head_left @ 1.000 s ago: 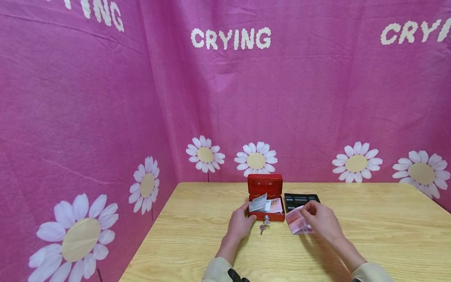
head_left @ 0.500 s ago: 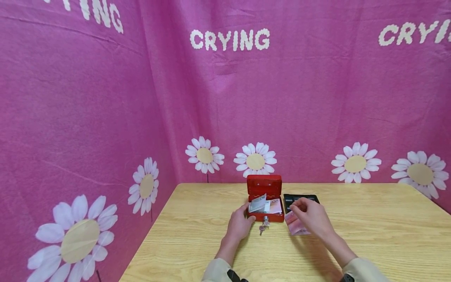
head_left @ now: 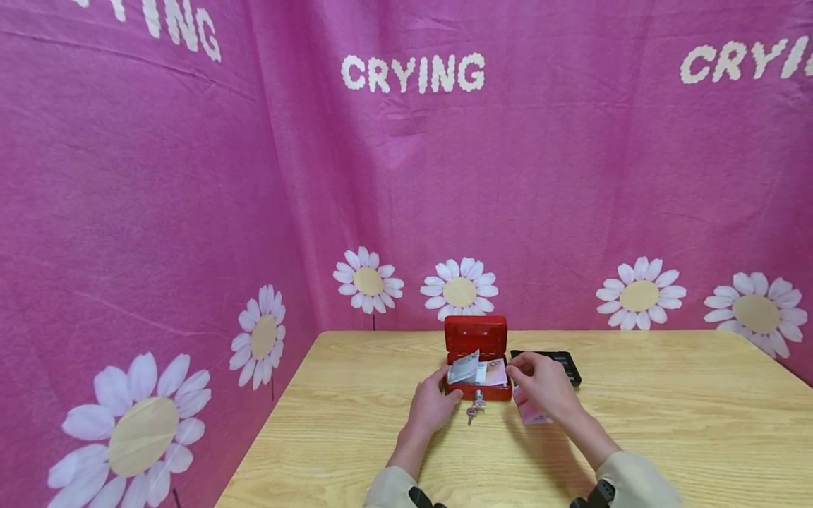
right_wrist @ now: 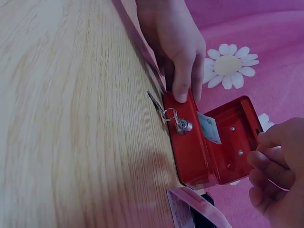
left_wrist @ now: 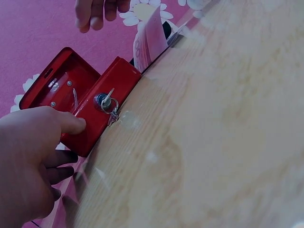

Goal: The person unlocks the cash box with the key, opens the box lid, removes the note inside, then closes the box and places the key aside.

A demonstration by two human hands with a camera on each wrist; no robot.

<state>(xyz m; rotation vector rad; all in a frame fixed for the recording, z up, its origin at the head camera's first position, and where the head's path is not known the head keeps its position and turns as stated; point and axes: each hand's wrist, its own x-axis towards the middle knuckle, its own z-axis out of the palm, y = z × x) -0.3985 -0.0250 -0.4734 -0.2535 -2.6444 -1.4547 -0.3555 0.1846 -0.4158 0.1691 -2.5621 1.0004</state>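
Observation:
A red cash box stands on the table with its lid raised, grey and pink banknotes inside. My left hand holds its left front corner, the thumb on the front face. Keys on a ring hang from the lock. My right hand is at the box's right edge in the head view, fingers loosely bent. In the right wrist view that hand shows nothing between its fingers. A folded pink banknote stands on edge beside the box, partly below my right hand in the head view.
A black compartment tray lies right of the cash box, partly covered by my right hand. Light wood table spreads around, most of it to the right. A pink cloth with daisies hangs close behind and at the left.
My right hand has moved left, off the folded pink banknote toward the cash box, uncovering more of the tray. The left hand has stayed on the box.

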